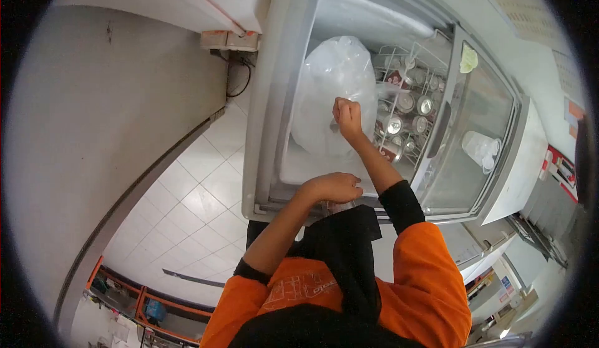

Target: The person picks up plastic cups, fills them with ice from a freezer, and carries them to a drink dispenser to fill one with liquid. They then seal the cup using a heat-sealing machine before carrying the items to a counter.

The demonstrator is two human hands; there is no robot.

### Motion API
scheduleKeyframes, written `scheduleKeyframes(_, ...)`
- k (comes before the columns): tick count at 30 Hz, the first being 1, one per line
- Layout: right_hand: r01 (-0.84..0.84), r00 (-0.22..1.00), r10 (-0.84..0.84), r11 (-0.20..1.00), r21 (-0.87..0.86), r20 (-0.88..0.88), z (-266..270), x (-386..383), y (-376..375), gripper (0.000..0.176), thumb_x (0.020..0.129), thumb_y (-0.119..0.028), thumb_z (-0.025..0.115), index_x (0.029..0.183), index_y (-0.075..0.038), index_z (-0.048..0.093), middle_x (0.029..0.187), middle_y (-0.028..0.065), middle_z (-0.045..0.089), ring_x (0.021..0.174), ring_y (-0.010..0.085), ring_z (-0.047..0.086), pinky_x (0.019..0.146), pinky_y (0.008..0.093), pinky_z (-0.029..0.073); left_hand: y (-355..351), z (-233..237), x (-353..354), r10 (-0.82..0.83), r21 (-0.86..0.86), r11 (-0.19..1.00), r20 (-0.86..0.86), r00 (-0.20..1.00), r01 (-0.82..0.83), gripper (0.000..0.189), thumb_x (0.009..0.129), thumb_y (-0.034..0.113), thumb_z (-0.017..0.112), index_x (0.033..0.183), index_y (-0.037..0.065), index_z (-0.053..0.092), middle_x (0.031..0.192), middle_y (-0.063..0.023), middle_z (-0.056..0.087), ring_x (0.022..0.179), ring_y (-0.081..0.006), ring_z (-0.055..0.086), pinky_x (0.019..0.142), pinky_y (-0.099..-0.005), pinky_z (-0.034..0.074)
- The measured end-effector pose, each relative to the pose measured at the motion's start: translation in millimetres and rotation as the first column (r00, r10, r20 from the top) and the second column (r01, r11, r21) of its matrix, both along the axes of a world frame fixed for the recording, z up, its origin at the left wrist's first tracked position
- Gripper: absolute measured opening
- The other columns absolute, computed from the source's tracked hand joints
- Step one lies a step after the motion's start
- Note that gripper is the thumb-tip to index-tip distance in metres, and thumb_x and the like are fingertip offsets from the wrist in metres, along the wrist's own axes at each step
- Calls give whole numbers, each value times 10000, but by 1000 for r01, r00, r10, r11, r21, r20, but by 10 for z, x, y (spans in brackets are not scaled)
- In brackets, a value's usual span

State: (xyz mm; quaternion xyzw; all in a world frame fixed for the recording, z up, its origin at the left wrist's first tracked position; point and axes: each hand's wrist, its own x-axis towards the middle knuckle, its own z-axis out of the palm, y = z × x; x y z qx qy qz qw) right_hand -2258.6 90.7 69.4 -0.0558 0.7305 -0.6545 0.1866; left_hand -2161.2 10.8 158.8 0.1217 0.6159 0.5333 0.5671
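A large white plastic bag [331,79] fills the left part of the open chest freezer [267,98]. My right hand [347,116] is over the bag, its fingers curled into a fist. A small greyish, see-through piece shows just under those fingers; I cannot tell what it is. At the freezer's front edge, close to my body, my left hand [337,187] is closed from above over a clear plastic cup [339,207], mostly hidden by the hand and my black apron.
Right of the bag, a white wire basket [409,54] holds several drink cans [405,102]. The sliding glass lid [458,179] covers the freezer's right side, with clear plastic cups [480,148] lying on it. A large grey panel [112,117] stands left, beyond the tiled floor [203,201].
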Motion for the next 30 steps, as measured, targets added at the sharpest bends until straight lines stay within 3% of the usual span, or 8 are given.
scheduleKeyframes(14,36,993,-34,999,14,-111,381,176,109,381,876,-181,321,545,6,331,460,59,320,417,131,318,402,300,266,-208,175,-29,58,80,994,229,972,-78,514,854,318,348,1209,-44,427,1233,-205,458,1003,-282,531,903,-323,382)
scheduleKeyframes(16,-63,984,120,928,368,-134,-214,288,297,384,879,-178,322,544,10,331,461,62,319,411,133,324,398,295,270,-213,93,-107,77,40,995,296,952,-93,510,851,312,352,1198,-52,434,1217,-198,476,1000,-285,533,898,-333,383)
scheduleKeyframes(17,-68,980,130,932,355,-153,-147,143,193,384,879,-178,322,544,10,331,461,62,319,411,133,324,398,295,270,-137,-110,14,85,43,995,161,983,-93,492,848,306,355,1169,-53,458,1176,-197,503,982,-288,538,891,-341,387)
scheduleKeyframes(21,55,961,-29,995,88,-274,44,58,105,403,867,-239,327,509,-58,292,459,16,259,414,103,256,392,268,202,-163,-61,61,110,59,992,-19,994,-108,441,840,282,364,1081,-54,517,1089,-209,539,973,-304,535,886,-350,392)
scheduleKeyframes(23,442,890,-438,897,-4,128,9,193,197,356,848,-226,330,530,-75,282,466,3,253,409,96,244,386,262,188,-209,131,-25,71,-27,997,78,994,-69,429,840,276,360,1053,-57,528,1084,-221,533,991,-316,524,896,-365,383)
scheduleKeyframes(25,477,875,-454,868,-139,169,-80,171,229,304,824,-149,316,529,-75,319,475,-4,300,391,78,249,364,237,199,-248,28,-94,50,-131,991,142,989,-31,420,839,269,355,1026,-59,538,1079,-233,527,1008,-328,514,907,-380,374)
scheduleKeyframes(27,630,762,-599,774,-65,247,-31,148,218,303,825,-171,322,538,-74,302,474,-12,276,390,74,247,358,236,194,-242,-40,-12,-142,-287,953,-122,982,102,418,819,280,382,987,-64,551,1051,-231,542,973,-346,533,877,-403,392)
scheduleKeyframes(30,718,677,-657,688,-102,333,-57,105,212,305,820,-198,338,540,-87,289,473,-18,270,389,73,250,358,232,199,-359,397,-199,-19,-458,889,-1,1000,17,409,799,296,409,957,-51,558,992,-231,562,935,-358,550,860,-418,403)
